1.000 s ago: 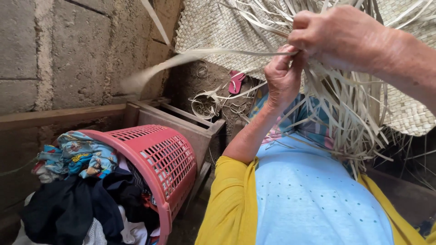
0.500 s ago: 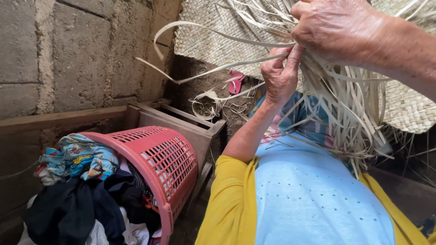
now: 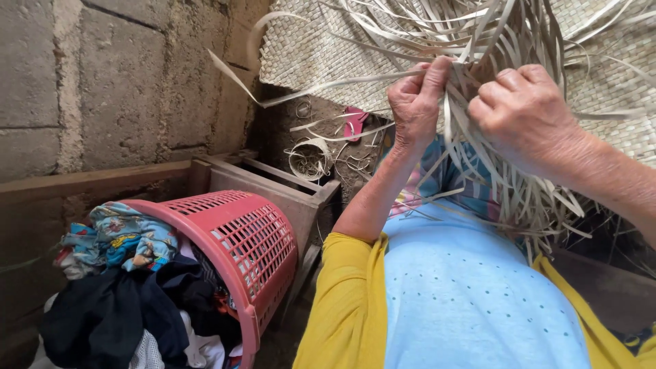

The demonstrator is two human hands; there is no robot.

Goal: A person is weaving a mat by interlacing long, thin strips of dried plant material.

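A pale woven mat (image 3: 314,48) hangs in front of me, its lower edge ending in many loose dry leaf strips (image 3: 506,171) that fall toward my lap. My left hand (image 3: 418,102) pinches one long strip that runs out to the left and curls up. My right hand (image 3: 523,116) is closed around a bunch of strips just to the right of it. Both hands work close together at the mat's unfinished edge. My blue top and yellow sleeves fill the lower right.
A red plastic laundry basket (image 3: 260,239) full of clothes (image 3: 116,239) leans at lower left. Behind it stands a wooden frame (image 3: 273,181) against a grey block wall (image 3: 116,82). A coil of strips (image 3: 309,158) and a pink object (image 3: 354,123) lie on the ground.
My right hand has come down from the top edge to beside my left hand. The long strip has been pulled in and now curls near the mat's left edge.
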